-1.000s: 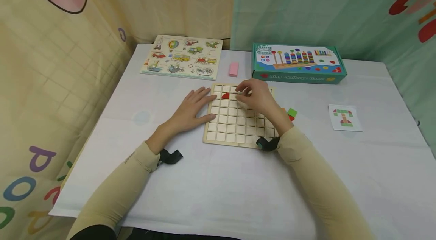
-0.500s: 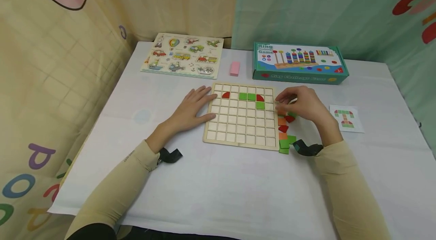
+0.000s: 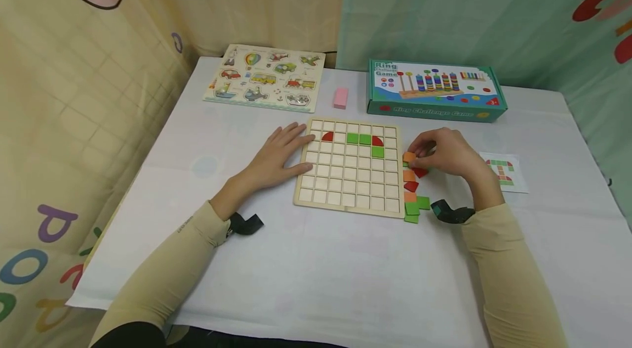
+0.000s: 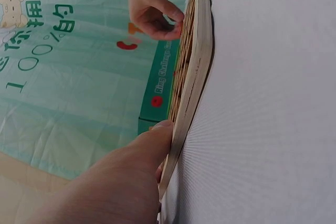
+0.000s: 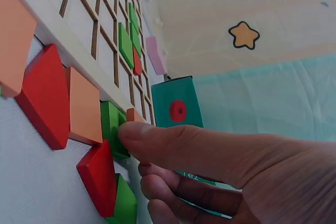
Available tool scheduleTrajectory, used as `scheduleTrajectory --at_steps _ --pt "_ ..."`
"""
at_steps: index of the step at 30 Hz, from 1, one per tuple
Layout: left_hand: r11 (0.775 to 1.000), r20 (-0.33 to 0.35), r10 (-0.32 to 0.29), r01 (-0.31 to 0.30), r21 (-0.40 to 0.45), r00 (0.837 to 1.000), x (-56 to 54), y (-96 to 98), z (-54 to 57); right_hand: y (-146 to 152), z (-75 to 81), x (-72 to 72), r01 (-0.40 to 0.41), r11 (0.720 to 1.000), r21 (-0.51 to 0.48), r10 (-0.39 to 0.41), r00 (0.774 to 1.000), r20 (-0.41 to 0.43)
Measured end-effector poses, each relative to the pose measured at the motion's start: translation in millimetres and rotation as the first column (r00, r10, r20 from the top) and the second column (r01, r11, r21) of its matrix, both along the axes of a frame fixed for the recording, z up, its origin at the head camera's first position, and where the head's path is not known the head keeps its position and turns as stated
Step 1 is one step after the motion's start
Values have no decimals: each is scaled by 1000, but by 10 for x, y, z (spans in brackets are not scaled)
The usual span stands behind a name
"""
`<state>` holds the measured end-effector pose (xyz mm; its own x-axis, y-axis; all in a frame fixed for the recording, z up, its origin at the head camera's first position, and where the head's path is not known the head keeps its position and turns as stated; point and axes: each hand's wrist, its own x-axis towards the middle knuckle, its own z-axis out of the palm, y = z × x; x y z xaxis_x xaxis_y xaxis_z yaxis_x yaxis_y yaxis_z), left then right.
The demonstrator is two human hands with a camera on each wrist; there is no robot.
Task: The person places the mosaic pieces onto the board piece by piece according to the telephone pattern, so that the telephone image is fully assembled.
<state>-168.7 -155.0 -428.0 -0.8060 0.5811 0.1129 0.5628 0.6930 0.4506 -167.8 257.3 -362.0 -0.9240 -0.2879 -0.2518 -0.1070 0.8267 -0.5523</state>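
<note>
A wooden grid board (image 3: 349, 208) lies mid-table. Red quarter-round tiles (image 3: 328, 136) and green square tiles (image 3: 365, 139) sit in some upper cells. My left hand (image 3: 278, 158) rests flat at the board's left side, fingers spread, thumb and index fingertips over its edge. Just off the right edge, my right hand (image 3: 446, 155) pinches an orange square tile (image 3: 408, 157) between thumb and fingers. In the right wrist view the thumb covers most of that tile, and a green tile (image 5: 113, 127) lies right by the thumb tip. Loose red tiles (image 5: 48, 95) lie close by.
More orange and green tiles (image 3: 423, 203) line the board's right edge. A pattern card (image 3: 513, 172) lies at right. Behind the board are a pink block (image 3: 340, 98), a green Ring Challenge Game box (image 3: 436, 111) and a vehicle picture puzzle (image 3: 266, 96).
My right hand has moved from over the board's upper cells rightward to the loose tiles, uncovering green and red tiles, and now pinches an orange tile. The left hand has stayed put.
</note>
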Motion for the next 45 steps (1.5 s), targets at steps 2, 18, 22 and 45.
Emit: scheduleTrajectory --at_steps 2,18,22,45 --pt "1000 0 -1 1 2 1000 2 1 4 -5 -5 4 15 1000 -11 -16 998 -58" --pt "1000 12 -4 4 5 1000 -11 6 -30 -715 -97 52 -68 982 -174 19 962 -271" --pt "1000 16 11 -11 5 1000 -5 11 -41 -939 -73 -7 -103 982 -161 55 958 -281" --pt "1000 -1 8 -8 -22 1000 -22 3 -25 -1186 -230 48 -40 984 -173 -12 957 -291"
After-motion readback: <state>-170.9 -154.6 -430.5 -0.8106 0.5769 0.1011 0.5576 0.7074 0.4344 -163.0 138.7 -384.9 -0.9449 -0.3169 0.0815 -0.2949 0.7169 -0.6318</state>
